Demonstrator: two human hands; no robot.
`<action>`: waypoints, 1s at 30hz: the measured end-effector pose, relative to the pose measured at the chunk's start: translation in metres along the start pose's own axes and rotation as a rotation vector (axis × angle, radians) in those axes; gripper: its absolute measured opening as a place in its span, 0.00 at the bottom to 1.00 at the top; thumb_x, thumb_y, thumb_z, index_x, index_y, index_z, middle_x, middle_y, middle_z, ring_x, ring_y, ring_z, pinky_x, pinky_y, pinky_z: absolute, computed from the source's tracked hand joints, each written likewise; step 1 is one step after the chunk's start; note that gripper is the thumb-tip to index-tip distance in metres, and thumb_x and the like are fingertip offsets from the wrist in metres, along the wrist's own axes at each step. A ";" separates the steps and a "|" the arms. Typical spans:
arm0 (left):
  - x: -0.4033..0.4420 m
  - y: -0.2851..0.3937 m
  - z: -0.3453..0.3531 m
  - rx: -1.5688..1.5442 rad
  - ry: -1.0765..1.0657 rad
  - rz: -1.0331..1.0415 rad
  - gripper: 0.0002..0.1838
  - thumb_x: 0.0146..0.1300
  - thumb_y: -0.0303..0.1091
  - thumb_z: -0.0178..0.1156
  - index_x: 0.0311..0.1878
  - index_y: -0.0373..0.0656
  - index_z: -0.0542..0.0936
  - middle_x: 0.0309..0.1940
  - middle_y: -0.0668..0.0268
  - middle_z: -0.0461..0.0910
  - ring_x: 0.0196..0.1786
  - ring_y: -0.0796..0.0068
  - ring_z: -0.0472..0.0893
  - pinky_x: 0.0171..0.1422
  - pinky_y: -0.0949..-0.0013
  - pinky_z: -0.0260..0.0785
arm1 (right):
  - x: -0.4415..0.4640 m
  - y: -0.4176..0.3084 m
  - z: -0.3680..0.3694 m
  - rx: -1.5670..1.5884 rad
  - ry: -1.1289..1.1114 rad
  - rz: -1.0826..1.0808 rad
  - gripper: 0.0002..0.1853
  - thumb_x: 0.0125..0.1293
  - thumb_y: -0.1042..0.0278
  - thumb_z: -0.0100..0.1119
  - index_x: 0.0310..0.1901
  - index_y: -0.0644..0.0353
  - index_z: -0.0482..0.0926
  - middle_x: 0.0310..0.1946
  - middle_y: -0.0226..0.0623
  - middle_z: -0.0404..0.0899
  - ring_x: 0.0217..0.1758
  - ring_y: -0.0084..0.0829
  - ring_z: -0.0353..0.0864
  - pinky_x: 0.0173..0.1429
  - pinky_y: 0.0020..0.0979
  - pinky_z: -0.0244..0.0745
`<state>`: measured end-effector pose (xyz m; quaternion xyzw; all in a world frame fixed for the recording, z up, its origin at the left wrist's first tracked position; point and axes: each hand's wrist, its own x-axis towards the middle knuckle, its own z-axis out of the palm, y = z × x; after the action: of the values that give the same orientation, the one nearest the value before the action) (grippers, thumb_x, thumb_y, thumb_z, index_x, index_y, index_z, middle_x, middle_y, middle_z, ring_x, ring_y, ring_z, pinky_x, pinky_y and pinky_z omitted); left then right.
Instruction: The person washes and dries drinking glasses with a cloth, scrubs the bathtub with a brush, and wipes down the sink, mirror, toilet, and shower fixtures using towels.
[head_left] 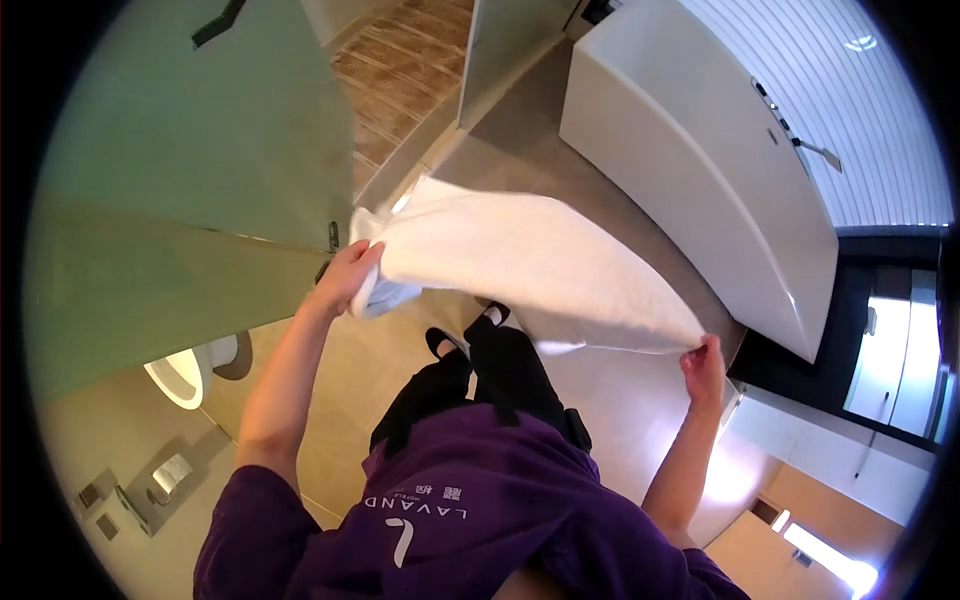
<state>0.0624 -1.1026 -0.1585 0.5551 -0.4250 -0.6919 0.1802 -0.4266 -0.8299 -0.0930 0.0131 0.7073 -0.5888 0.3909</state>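
A white towel (530, 250) is stretched out in the air in front of me, between my two hands. My left hand (350, 275) is closed round its bunched left end, where folds hang below the fingers. At the far right corner my right hand (705, 372) pinches the towel's edge, arm held out to the side. The middle of the cloth bows away from me and sags a little. Beneath it, my dark shoes (490, 318) stand on the floor, partly covered from view by the towel.
A white bathtub (690, 170) lies ahead to the right, with a tap and hand shower (820, 153) on its far side. The green frosted glass door (190, 200) is close on my left. Below it are a toilet (190, 372) and a toilet paper holder (170, 478).
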 end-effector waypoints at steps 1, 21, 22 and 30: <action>-0.005 -0.012 -0.006 0.076 0.003 -0.008 0.16 0.62 0.41 0.53 0.42 0.36 0.75 0.30 0.70 0.76 0.31 0.82 0.72 0.36 0.75 0.66 | -0.009 0.014 -0.013 -0.088 0.020 0.060 0.08 0.57 0.61 0.53 0.25 0.51 0.69 0.20 0.25 0.67 0.22 0.18 0.64 0.23 0.20 0.59; -0.111 -0.080 0.014 1.261 -0.165 -0.063 0.29 0.49 0.28 0.61 0.57 0.58 0.69 0.41 0.54 0.73 0.42 0.56 0.77 0.49 0.60 0.70 | -0.091 0.085 -0.015 -1.362 -0.163 -0.631 0.20 0.50 0.74 0.62 0.47 0.57 0.75 0.43 0.44 0.69 0.52 0.46 0.67 0.54 0.40 0.63; -0.102 -0.085 0.011 1.203 -0.075 -0.021 0.26 0.49 0.27 0.60 0.54 0.59 0.72 0.41 0.54 0.72 0.43 0.55 0.76 0.49 0.59 0.69 | -0.091 0.085 -0.010 -1.421 -0.118 -0.653 0.18 0.50 0.74 0.61 0.45 0.57 0.75 0.42 0.43 0.69 0.52 0.45 0.67 0.54 0.40 0.63; -0.010 -0.012 -0.033 0.805 0.348 0.589 0.15 0.50 0.27 0.59 0.42 0.55 0.82 0.53 0.56 0.69 0.45 0.59 0.77 0.53 0.65 0.68 | -0.054 0.002 0.073 -1.202 0.002 -1.114 0.07 0.51 0.78 0.58 0.33 0.62 0.72 0.47 0.42 0.72 0.55 0.45 0.69 0.57 0.40 0.63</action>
<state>0.0982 -1.1013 -0.1628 0.5440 -0.7590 -0.2914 0.2075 -0.3487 -0.8674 -0.0640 -0.5513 0.8053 -0.2171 -0.0195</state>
